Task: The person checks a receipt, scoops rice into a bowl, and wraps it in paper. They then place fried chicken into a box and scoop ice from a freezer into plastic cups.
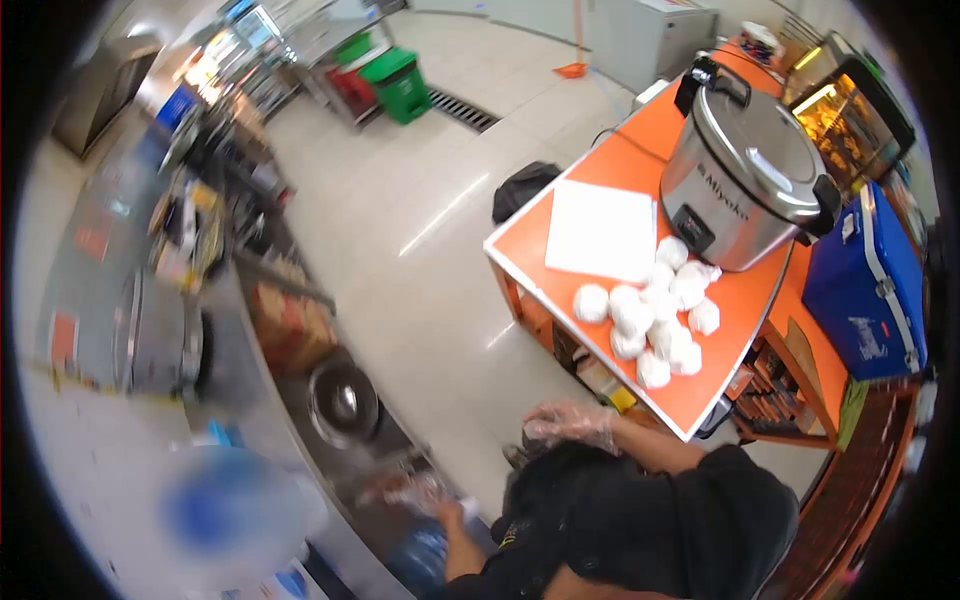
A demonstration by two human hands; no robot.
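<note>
My left hand (415,490), in a clear plastic glove, reaches low over the metal counter at left. It is smeared by motion, so its fingers cannot be made out. A bluish see-through plastic thing (420,555) lies just below that wrist. My right hand (572,424), also gloved, hangs in front of my body near the orange table's corner. Its fingers are curled inward, and whatever they might hold is hidden. Several round white wrapped bundles (655,310) are piled on the orange table (715,375), beyond my right hand. White paper sheets (602,230) lie beside them.
A large steel rice cooker (745,170) stands on the table behind the bundles. To its right is a blue cooler box (865,285). A steel bowl (343,402) sits on the left counter. Green bin (397,85) and floor drain (463,110) are farther off.
</note>
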